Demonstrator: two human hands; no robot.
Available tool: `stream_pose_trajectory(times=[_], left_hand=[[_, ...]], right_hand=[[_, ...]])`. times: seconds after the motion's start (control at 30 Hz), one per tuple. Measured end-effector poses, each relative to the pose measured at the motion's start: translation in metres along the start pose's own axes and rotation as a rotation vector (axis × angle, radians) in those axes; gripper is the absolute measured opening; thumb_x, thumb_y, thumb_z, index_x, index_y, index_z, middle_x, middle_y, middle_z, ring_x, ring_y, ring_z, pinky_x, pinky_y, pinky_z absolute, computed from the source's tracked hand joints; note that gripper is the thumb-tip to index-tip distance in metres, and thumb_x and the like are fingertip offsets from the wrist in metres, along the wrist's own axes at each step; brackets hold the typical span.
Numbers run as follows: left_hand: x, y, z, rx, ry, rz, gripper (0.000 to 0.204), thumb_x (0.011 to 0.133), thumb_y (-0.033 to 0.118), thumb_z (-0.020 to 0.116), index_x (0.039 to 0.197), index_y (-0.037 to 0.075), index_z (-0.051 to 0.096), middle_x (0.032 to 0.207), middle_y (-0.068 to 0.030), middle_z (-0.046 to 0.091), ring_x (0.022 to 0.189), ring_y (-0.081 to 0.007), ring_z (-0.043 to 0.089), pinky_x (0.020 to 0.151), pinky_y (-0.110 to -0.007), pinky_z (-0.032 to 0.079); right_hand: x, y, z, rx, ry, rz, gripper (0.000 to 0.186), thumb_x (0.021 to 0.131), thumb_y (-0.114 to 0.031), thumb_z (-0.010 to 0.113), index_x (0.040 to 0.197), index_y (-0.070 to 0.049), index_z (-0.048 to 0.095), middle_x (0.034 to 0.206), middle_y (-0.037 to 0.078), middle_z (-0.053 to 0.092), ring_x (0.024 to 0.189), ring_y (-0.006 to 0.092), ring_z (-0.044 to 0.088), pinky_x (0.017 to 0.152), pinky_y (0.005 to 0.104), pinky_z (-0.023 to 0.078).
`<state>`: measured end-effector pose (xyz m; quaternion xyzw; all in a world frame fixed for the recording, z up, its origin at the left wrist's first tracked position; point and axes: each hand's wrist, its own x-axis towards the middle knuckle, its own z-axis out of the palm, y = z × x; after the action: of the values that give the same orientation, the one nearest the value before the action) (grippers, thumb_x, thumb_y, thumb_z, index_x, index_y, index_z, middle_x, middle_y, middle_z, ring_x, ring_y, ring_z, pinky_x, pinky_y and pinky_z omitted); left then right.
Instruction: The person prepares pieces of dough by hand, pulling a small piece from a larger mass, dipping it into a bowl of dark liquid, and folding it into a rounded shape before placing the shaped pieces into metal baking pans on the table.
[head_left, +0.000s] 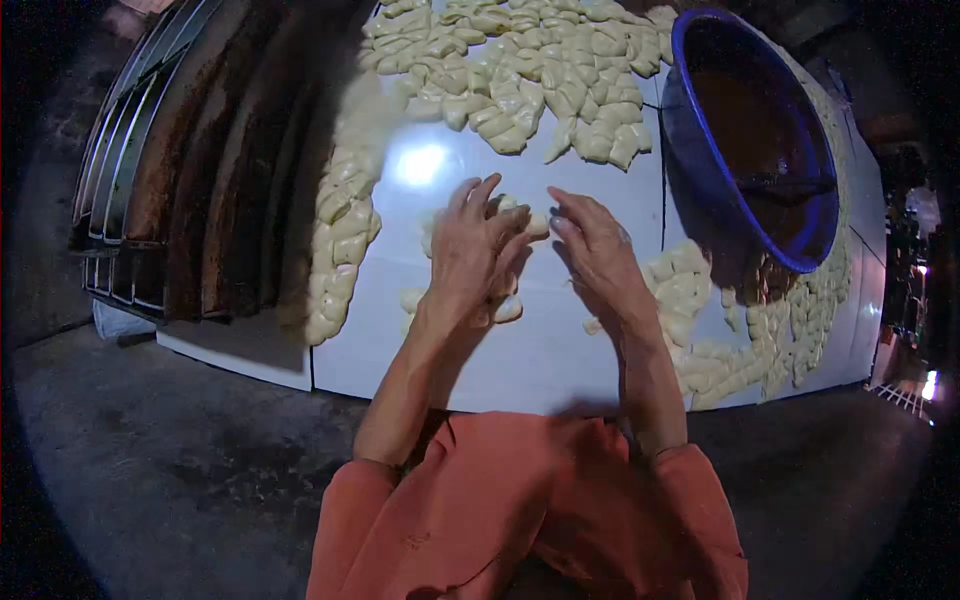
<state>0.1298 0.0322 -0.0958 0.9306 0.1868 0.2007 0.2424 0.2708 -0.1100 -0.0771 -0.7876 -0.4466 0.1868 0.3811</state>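
My left hand (475, 245) is over the white table, thumb and bent fingers around a small pale dough piece (538, 226) that pokes out toward my right hand. More dough lies partly hidden beneath that hand, including a piece (508, 308) beside the wrist. Just right of the held dough, my right hand (598, 250) is open, with thumb and forefinger apart and their tips close to it. A small dough scrap (592, 326) shows beside the right wrist.
Many shaped dough pieces (520, 85) cover the table's far side, with another row (340, 250) at left and more (740, 370) at right. A large blue basin (690, 120) with brown contents stands at right. Rusty stacked trays (190, 160) are at left.
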Motion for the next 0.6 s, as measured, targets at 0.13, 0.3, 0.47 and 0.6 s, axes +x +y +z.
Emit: stream_pose_trajectory(times=[0.13, 0.3, 0.47, 0.6], left_hand=[[-0.002, -0.006, -0.004, 0.040, -0.052, -0.031, 0.039, 0.081, 0.030, 0.073, 0.116, 0.014, 0.070, 0.139, -0.0165, 0.052, 0.131, -0.0389, 0.044, 0.100, -0.051, 0.039], [0.003, 0.012, -0.007, -0.065, 0.063, -0.009, 0.051, 0.076, 0.024, 0.077, 0.123, 0.008, 0.065, 0.128, -0.0202, 0.057, 0.120, -0.0387, 0.052, 0.098, -0.049, 0.040], [-0.017, 0.028, -0.034, -0.158, 0.130, -0.074, 0.040, 0.082, 0.021, 0.076, 0.118, 0.009, 0.067, 0.128, -0.0149, 0.061, 0.118, -0.0322, 0.057, 0.098, -0.044, 0.042], [-0.043, 0.034, -0.046, -0.252, 0.109, -0.179, 0.030, 0.085, 0.014, 0.075, 0.114, 0.008, 0.070, 0.118, -0.0117, 0.069, 0.112, -0.0267, 0.063, 0.097, -0.039, 0.046]], right_hand=[[-0.025, -0.025, -0.041, -0.043, -0.091, 0.085, 0.035, 0.089, -0.018, 0.065, 0.121, -0.004, 0.061, 0.111, 0.017, 0.062, 0.098, 0.0346, 0.062, 0.086, 0.0397, 0.050], [-0.062, 0.012, -0.036, -0.218, -0.164, -0.117, 0.028, 0.088, -0.014, 0.065, 0.114, -0.003, 0.064, 0.104, 0.014, 0.064, 0.089, 0.0331, 0.064, 0.081, 0.0393, 0.051], [-0.088, -0.003, -0.044, 0.087, -0.012, 0.270, 0.023, 0.091, -0.012, 0.061, 0.110, 0.001, 0.065, 0.097, 0.017, 0.067, 0.087, 0.0345, 0.065, 0.082, 0.0386, 0.052], [-0.108, -0.001, -0.037, -0.240, -0.109, -0.069, 0.026, 0.091, -0.014, 0.063, 0.112, 0.000, 0.064, 0.102, 0.017, 0.065, 0.095, 0.0339, 0.063, 0.086, 0.0401, 0.050]])
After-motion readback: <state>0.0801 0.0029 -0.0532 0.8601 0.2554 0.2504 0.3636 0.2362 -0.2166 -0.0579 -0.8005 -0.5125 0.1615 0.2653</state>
